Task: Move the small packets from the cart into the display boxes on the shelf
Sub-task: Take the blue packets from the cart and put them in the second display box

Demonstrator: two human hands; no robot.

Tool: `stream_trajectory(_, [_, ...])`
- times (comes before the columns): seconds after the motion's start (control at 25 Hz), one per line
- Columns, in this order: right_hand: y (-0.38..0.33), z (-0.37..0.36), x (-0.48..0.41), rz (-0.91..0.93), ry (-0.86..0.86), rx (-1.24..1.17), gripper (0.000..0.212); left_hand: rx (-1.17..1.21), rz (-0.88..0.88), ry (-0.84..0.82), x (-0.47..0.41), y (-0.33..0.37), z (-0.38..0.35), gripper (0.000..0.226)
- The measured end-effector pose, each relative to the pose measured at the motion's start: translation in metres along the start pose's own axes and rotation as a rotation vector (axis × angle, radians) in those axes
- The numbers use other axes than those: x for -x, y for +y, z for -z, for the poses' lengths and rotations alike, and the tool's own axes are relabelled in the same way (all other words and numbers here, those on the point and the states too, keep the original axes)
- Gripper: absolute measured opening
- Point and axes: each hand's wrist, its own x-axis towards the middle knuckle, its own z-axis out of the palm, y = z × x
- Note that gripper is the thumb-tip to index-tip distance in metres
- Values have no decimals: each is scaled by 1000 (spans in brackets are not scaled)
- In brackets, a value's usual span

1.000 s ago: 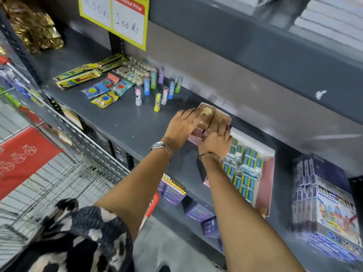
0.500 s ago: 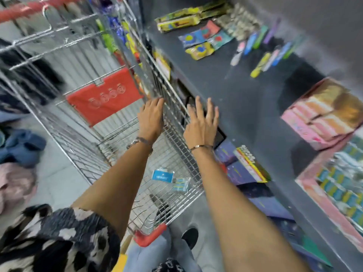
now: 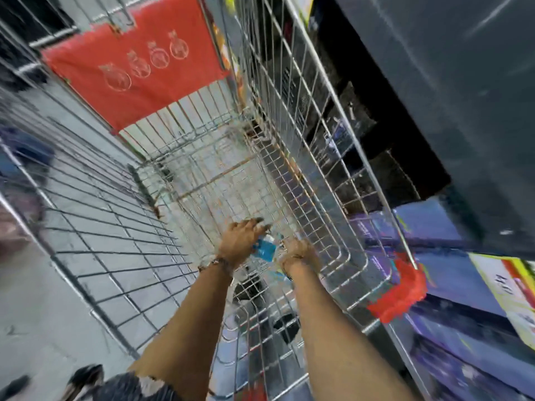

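Note:
The view looks down into the wire cart (image 3: 304, 117). Both arms reach to its floor. A small blue packet (image 3: 265, 249) lies tilted between the hands. My left hand (image 3: 240, 241) curls its fingers over the packet's left end. My right hand (image 3: 299, 251) is just right of it, fingers bent down at the mesh; blur hides whether it holds anything. A second pale blue packet (image 3: 278, 275) shows under my right wrist. The display boxes are out of view.
The cart's red seat flap (image 3: 139, 76) hangs at the far end, and a red corner bumper (image 3: 401, 293) sits near right. The dark grey shelf (image 3: 463, 111) runs along the right, with purple boxes (image 3: 422, 227) on the lower level. Grey floor lies to the left.
My hands left the pink box on the shelf, swung over the cart, and dropped to its floor around the blue packets. The view turned from the shelf down into the cart.

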Motion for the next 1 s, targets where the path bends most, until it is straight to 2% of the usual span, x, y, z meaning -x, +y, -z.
stream_trajectory(0.08, [-7,5,-6,5,-20,-83,34,15,15,-2,1,-8,4,53])
stream_trajectory(0.16, [-13,18,-1,-75,69,-198,31,57,60,-9,4,-13,7,47])
stream_trajectory(0.24, [-17,32,2,-95,106,-273,29,203,142,34,7,-15,10,43])
stream_trajectory(0.32, [-17,36,-1,-71,76,-420,26,331,217,255,12,-15,11,32])
stream_trajectory(0.4, [-17,40,-9,-49,113,-543,22,302,253,469,14,-17,5,27])
stream_trajectory(0.44, [-19,42,-9,-34,138,-594,22,248,255,495,14,-18,-1,32])
stream_trajectory(0.56, [-21,35,-14,1,234,-778,41,156,207,340,15,-15,-19,40])
stream_trajectory(0.6, [-21,31,-12,16,276,-762,42,133,194,313,16,-15,-20,38])
stream_trajectory(0.68, [-18,22,-8,15,317,-544,42,123,193,347,16,-22,-18,40])
stream_trajectory(0.76, [-14,15,-6,31,381,-340,48,205,275,373,13,-29,-12,52])
stream_trajectory(0.92, [-19,9,-12,51,467,-311,59,578,514,335,-3,-33,-9,74])
stream_trajectory(1.0, [-22,8,-18,39,452,-305,59,661,563,345,-11,-33,-9,73])
